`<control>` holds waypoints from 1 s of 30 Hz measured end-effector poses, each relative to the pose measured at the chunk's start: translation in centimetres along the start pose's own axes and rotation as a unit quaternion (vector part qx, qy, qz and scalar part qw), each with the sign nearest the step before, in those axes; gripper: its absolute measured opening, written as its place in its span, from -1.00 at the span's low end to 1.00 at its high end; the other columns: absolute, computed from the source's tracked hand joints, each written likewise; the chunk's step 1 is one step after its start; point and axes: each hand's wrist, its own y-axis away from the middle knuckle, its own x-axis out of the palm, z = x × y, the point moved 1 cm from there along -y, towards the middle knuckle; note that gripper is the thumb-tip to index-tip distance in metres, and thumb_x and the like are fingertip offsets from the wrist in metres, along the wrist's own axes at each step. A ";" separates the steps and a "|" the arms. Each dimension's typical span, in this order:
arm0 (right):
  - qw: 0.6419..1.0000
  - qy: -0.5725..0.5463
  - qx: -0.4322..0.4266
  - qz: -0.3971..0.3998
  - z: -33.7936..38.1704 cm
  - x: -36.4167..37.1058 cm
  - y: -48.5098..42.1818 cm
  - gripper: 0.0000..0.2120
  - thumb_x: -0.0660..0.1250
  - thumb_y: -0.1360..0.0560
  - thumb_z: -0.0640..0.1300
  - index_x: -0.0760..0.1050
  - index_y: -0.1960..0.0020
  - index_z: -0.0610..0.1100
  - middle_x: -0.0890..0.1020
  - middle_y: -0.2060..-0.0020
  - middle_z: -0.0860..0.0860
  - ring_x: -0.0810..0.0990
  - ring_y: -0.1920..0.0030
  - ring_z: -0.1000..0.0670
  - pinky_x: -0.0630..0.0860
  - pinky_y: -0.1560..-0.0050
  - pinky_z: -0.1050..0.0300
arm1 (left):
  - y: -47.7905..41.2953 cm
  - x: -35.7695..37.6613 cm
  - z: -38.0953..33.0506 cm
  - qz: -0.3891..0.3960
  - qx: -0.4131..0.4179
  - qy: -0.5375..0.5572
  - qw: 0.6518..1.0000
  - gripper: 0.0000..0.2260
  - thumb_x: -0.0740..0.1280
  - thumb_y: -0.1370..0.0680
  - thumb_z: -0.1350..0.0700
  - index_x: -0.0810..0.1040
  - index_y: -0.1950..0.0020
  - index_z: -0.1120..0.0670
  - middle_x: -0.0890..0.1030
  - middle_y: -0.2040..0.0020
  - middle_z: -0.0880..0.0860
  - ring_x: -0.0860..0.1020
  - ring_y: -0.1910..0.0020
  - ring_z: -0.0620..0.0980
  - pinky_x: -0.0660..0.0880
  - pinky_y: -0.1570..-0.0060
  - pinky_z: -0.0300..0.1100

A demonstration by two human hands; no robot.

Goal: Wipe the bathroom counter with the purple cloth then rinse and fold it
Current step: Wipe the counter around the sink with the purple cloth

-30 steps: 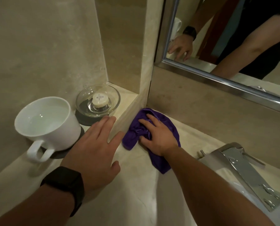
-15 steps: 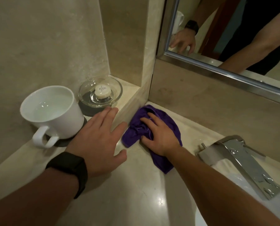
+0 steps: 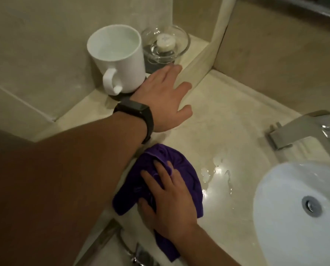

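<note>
The purple cloth (image 3: 187,175) lies bunched on the beige stone counter (image 3: 227,120), near its front edge. My right hand (image 3: 168,200) presses down on the cloth, fingers curled into its folds. My left hand (image 3: 164,96), with a black band on the wrist, rests flat and spread on the edge of the raised ledge, beside the mug. The left forearm crosses above the cloth's left side and hides part of it. Wet streaks shine on the counter just right of the cloth.
A white mug (image 3: 118,56) on a dark coaster and a glass dish (image 3: 168,43) holding a small round soap stand on the raised ledge at the back. The white basin (image 3: 298,208) lies at the right, with a chrome tap (image 3: 306,131) behind it.
My right hand has dragged the cloth from the back corner by the wall toward the counter's front edge. The view has tilted down, so the mirror is gone and the basin shows.
</note>
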 end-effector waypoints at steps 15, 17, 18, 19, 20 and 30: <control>0.991 0.014 0.116 -0.071 -18.7 -8.7 -14.1 -0.37 0.29 -0.53 0.25 0.29 -0.53 0.10 0.24 -0.58 -0.07 0.30 -0.51 -0.18 0.30 -0.45 -0.08 | -0.2 -0.2 -0.1 -0.005 0.006 -0.005 1.000 -0.41 0.10 -0.55 -0.21 0.18 -0.54 -0.02 0.05 -0.58 0.15 -0.01 -0.57 0.12 -0.03 -0.50 0.01; 0.987 0.029 0.142 -0.074 -21.2 -10.2 -15.0 -0.36 0.27 -0.53 0.28 0.26 -0.54 0.12 0.21 -0.59 -0.06 0.29 -0.51 -0.20 0.31 -0.45 -0.12 | 0.0 -0.3 -0.1 -0.005 0.005 -0.004 1.000 -0.38 0.05 -0.53 -0.25 0.18 -0.55 -0.02 0.05 -0.58 0.15 0.00 -0.56 0.12 -0.02 -0.50 0.02; 0.985 0.034 0.151 -0.073 -21.7 -10.4 -15.1 -0.36 0.26 -0.53 0.28 0.24 -0.55 0.13 0.19 -0.59 -0.06 0.27 -0.51 -0.20 0.31 -0.46 -0.15 | 0.0 -0.4 -0.2 -0.004 0.006 -0.005 1.000 -0.36 0.03 -0.52 -0.26 0.18 -0.55 -0.02 0.05 -0.58 0.15 0.00 -0.56 0.13 -0.02 -0.50 0.02; 0.985 0.036 0.152 -0.070 -21.7 -10.4 -15.0 -0.36 0.26 -0.54 0.28 0.22 -0.56 0.13 0.17 -0.60 -0.06 0.26 -0.52 -0.21 0.30 -0.46 -0.16 | 0.0 -0.4 -0.2 -0.003 0.006 -0.006 1.000 -0.36 0.02 -0.51 -0.26 0.18 -0.55 -0.02 0.06 -0.58 0.15 0.00 -0.56 0.13 -0.02 -0.50 0.01; 0.986 0.037 0.148 -0.065 -21.2 -10.1 -14.7 -0.35 0.26 -0.54 0.28 0.21 -0.56 0.13 0.15 -0.60 -0.06 0.24 -0.53 -0.20 0.29 -0.47 -0.17 | -0.1 -0.3 -0.2 -0.003 0.007 -0.005 1.000 -0.37 0.04 -0.52 -0.26 0.18 -0.55 -0.03 0.06 -0.58 0.15 0.00 -0.56 0.12 -0.02 -0.50 0.01; 1.000 0.002 -0.019 -0.011 -6.7 -2.7 -5.0 -0.37 0.24 -0.51 0.28 0.34 -0.52 0.06 0.31 -0.53 -0.16 0.35 -0.44 -0.33 0.31 -0.43 -0.26 | -0.1 -0.1 -0.1 -0.008 0.006 0.011 1.000 -0.36 0.07 -0.49 -0.25 0.20 -0.53 -0.03 0.08 -0.58 0.17 0.02 -0.56 0.13 -0.02 -0.50 0.00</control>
